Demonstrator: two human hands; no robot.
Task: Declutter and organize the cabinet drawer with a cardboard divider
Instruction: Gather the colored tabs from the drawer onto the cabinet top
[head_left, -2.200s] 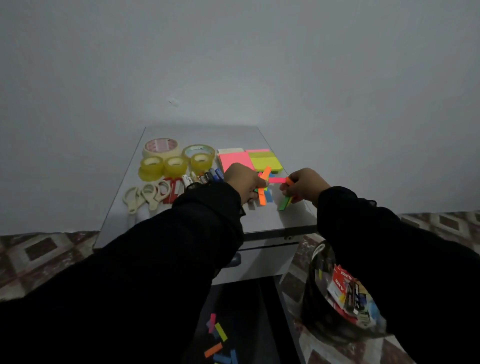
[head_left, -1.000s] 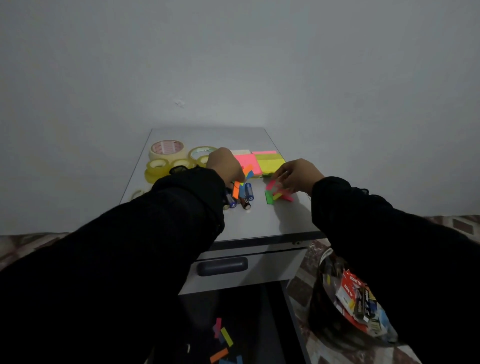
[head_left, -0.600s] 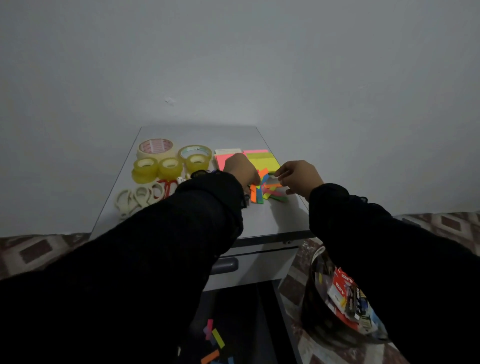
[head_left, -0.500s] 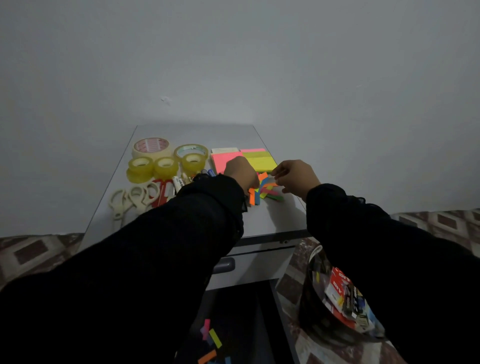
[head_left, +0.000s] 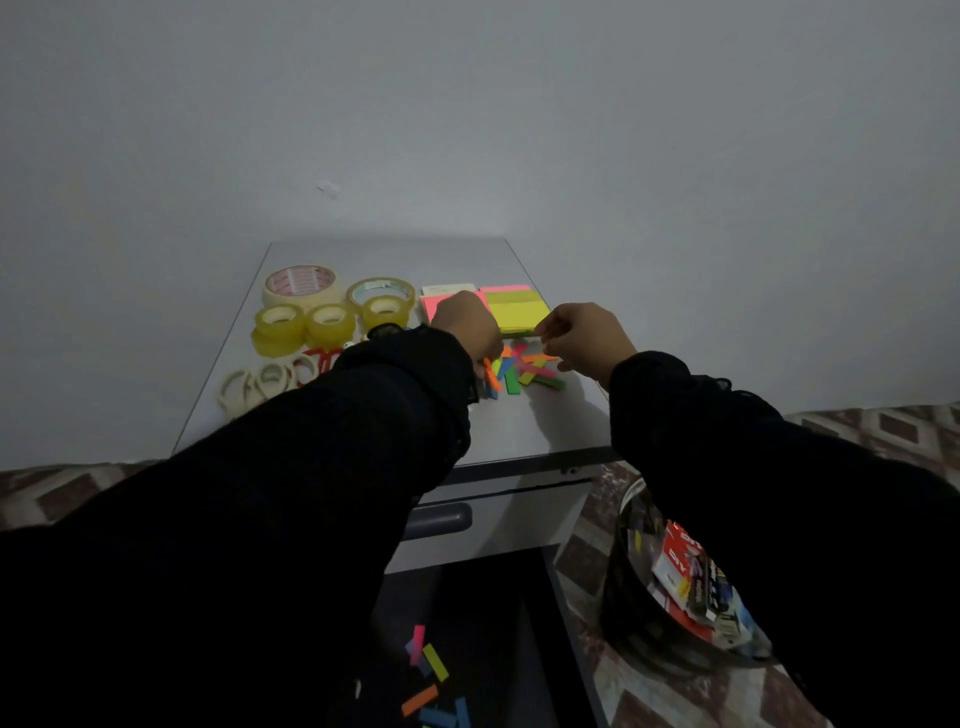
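I am wearing long black sleeves on both arms, loose and matte, reaching down to my wrists. The cuff of my left sleeve (head_left: 415, 364) is showing a slightly textured edge. My left hand (head_left: 467, 325) and right hand (head_left: 587, 335) are bare, with no gloves.

The left sleeve (head_left: 332, 467) hides the scissors (head_left: 311, 364); both hands' fingertips are out of sight.

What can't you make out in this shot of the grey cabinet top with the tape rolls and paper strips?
- Head view: left hand fingertips among the coloured paper strips, hidden by its own back.
- Red-handled scissors, mostly covered by the black left sleeve.
- Open dark drawer, cut off by the bottom edge.
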